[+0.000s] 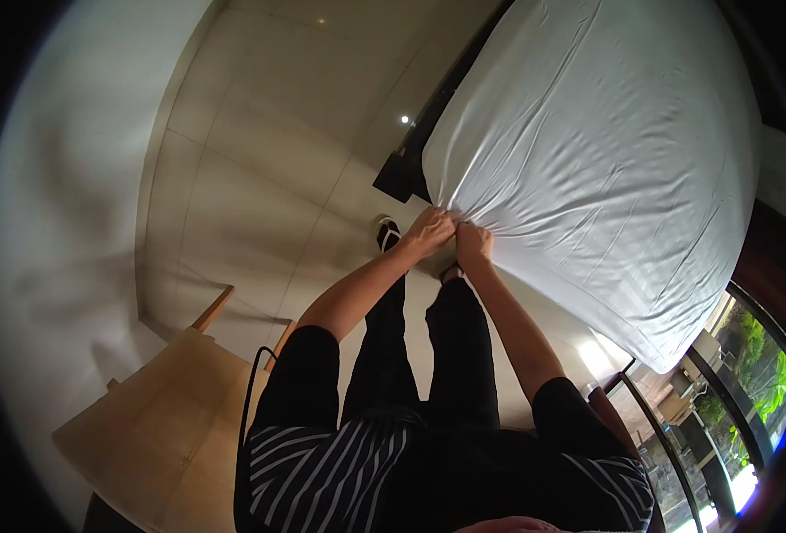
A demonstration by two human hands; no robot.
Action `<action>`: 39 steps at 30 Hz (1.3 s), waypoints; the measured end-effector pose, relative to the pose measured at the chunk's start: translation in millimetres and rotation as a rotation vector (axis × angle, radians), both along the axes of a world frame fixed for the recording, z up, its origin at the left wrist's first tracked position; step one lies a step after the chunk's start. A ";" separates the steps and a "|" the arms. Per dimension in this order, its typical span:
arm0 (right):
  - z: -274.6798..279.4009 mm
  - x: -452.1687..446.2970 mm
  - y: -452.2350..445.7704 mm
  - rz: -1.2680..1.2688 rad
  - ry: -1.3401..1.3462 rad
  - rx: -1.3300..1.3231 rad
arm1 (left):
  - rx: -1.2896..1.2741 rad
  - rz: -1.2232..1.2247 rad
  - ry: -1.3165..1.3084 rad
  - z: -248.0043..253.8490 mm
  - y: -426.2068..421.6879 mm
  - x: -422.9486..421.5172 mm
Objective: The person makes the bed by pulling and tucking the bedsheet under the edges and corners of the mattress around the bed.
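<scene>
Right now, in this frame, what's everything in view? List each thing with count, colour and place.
Sheet: one, white, upper right, gathered at its near edge
Base: one, black, along the sheet's left side
Floor tiles: several, beige, centre and upper left
Wall: one, pale, far left
Chair: one, tan, lower left
Framed glass: pane count unclear, dark frames, lower right
Plants: count unclear, green, beyond the glass
Trousers: one pair, black, centre
Shirt: one, black with pale stripes, bottom
Left hand and right hand: two, bare, gripping the sheet
</scene>
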State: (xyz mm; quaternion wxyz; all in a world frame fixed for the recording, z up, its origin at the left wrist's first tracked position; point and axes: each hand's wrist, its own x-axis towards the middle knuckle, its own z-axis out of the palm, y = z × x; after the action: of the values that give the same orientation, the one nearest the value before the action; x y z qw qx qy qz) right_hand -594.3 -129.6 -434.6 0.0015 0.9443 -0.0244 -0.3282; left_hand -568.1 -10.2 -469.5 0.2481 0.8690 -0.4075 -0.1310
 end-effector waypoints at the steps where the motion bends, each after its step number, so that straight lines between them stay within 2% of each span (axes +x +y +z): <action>1: -1.7 3.6 -1.3 -0.047 0.066 0.010 | -0.033 0.009 0.044 -3.9 -1.0 2.8; 4: -11.8 -6.7 -8.2 -0.119 -0.027 0.083 | -0.279 0.090 0.232 -5.3 1.3 11.8; 5: -5.0 -15.5 -7.6 -0.148 -0.231 0.253 | -0.341 0.111 0.357 5.7 10.2 19.8; 6: -2.9 -26.8 -8.5 -0.110 -0.320 0.373 | -0.405 0.282 0.545 12.3 19.9 25.9; 7: -2.3 -41.3 -6.7 -0.249 -0.239 0.560 | -0.465 0.452 0.732 14.8 29.6 33.1; 8: -7.8 -58.4 -4.8 -0.294 -0.293 0.647 | -0.547 0.750 0.923 12.1 38.1 43.7; 9: -5.5 -71.4 -3.1 -0.513 -0.059 0.699 | -0.782 0.925 0.880 -37.8 49.6 42.5; 11: -31.4 -85.0 -9.4 -1.468 0.177 1.072 | -0.605 1.016 0.775 -95.0 57.7 64.5; 12: -51.4 -91.2 -15.9 -1.949 0.307 1.226 | -0.677 1.058 1.029 -91.4 47.1 74.7; 13: -73.2 -89.4 -30.2 -2.013 0.287 1.598 | -0.741 1.087 1.291 -76.2 33.5 88.1; 14: -90.5 -81.7 -36.3 -1.943 0.084 1.771 | -0.795 1.101 1.557 -69.4 22.8 97.8; 15: -104.2 -70.1 -41.0 -1.852 -0.129 1.933 | -0.919 1.004 1.545 -88.3 15.0 95.9; 16: -113.5 -64.9 -45.9 -1.744 -0.351 2.076 | -0.858 1.003 1.476 -105.4 14.1 92.1; 18: -113.6 -55.1 -40.5 -1.811 -0.453 2.112 | -0.738 0.990 1.335 -95.7 17.0 89.1; 19: -111.8 -49.7 -37.2 -1.840 -0.510 2.131 | -0.785 1.044 1.390 -96.5 19.5 83.1; 20: -113.1 -42.6 -34.3 -1.865 -0.549 2.156 | -0.787 1.028 1.466 -93.9 22.6 79.3; 25: -122.9 -28.9 -32.8 -1.901 -0.672 2.182 | -0.774 0.939 1.330 -107.0 20.3 72.5; 28: -129.5 -27.7 -35.7 -1.896 -0.707 2.171 | -0.783 0.876 1.360 -91.6 22.2 75.2; 31: -136.7 -26.2 -32.9 -1.902 -0.724 2.151 | -0.942 0.909 1.557 -96.5 27.6 74.0; 34: -142.1 -28.1 -30.2 -1.925 -0.732 2.112 | -0.906 0.771 1.570 -106.9 33.2 81.3; 37: -147.3 -28.7 -29.0 -1.936 -0.732 2.067 | -0.680 0.667 1.345 -109.3 36.4 90.0; 39: -148.2 -27.9 -27.0 -1.941 -0.732 2.036 | -0.643 0.758 1.331 -112.9 35.3 89.3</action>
State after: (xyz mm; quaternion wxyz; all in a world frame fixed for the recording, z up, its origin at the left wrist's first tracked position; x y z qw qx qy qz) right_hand -622.2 -156.6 -582.8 -0.8805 0.1775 -0.4011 0.1796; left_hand -478.8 25.2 -582.3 0.7010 0.5750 0.1273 -0.4022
